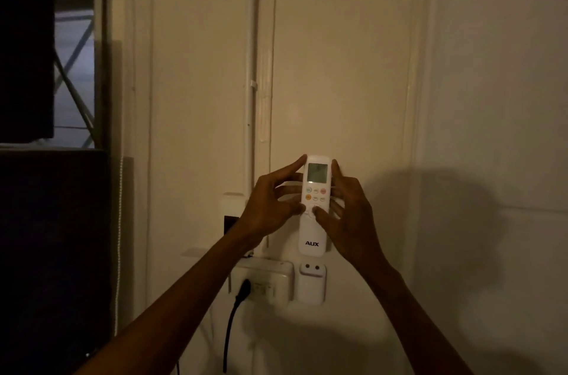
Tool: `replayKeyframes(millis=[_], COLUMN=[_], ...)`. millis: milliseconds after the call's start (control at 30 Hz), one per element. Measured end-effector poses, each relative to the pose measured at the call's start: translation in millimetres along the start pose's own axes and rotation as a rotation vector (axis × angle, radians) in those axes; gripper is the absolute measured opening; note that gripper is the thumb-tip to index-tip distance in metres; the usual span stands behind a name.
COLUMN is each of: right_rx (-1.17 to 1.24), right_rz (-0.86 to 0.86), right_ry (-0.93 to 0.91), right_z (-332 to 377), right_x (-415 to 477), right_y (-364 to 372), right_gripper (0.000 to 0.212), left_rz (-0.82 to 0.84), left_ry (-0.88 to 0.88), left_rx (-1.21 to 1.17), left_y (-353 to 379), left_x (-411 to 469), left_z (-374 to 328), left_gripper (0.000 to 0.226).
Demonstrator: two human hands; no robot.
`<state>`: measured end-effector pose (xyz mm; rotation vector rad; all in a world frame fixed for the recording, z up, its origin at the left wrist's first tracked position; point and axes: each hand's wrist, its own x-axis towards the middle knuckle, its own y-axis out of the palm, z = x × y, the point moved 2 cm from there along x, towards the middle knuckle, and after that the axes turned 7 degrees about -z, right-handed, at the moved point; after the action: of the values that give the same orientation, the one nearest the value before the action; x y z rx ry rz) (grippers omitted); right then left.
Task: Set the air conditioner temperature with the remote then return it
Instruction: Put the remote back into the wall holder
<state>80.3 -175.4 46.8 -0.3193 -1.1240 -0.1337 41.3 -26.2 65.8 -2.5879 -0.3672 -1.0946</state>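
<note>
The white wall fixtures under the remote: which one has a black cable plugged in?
The wide white socket plate, left of the narrow white remote holder. A black plug sits in it; the holder shows only two dark holes.

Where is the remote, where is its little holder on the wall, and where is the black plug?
remote (314,233): head view, on its lower body above the AUX logo.
holder (311,287): head view, on its white front.
black plug (243,290): head view, on the plug body at the socket.
</note>
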Motion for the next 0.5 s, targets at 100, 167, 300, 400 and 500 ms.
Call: replayKeyframes(millis=[100, 167, 300, 400, 500], right_rx=[0.013, 0.026, -0.007, -0.006, 0.007], right_rz=[0.019, 0.027, 0.005, -0.003, -0.016], right_ry=[0.038, 0.056, 0.079, 0.087, 0.092], right_z=[-14, -21, -30, -37, -43], right_x=[-13, -20, -28, -31, -38], right_y=[6, 10, 18, 22, 25], right_gripper=[0.079, 0.077, 0.077, 0.077, 0.075], left_rz=[-0.024, -0.043, -0.06, -0.074, -0.097], left_ry=[0.003, -0.001, 0.015, 0.024, 0.019], left_rx=[0.026, 0.03, 0.035, 0.032, 0.003], left_y=[9, 12, 18, 23, 28], left_x=[-5, -9, -10, -11, -13], left_z=[17, 25, 37, 44, 55], left_gripper=[0.08, 0.079, 0.077, 0.076, 0.077])
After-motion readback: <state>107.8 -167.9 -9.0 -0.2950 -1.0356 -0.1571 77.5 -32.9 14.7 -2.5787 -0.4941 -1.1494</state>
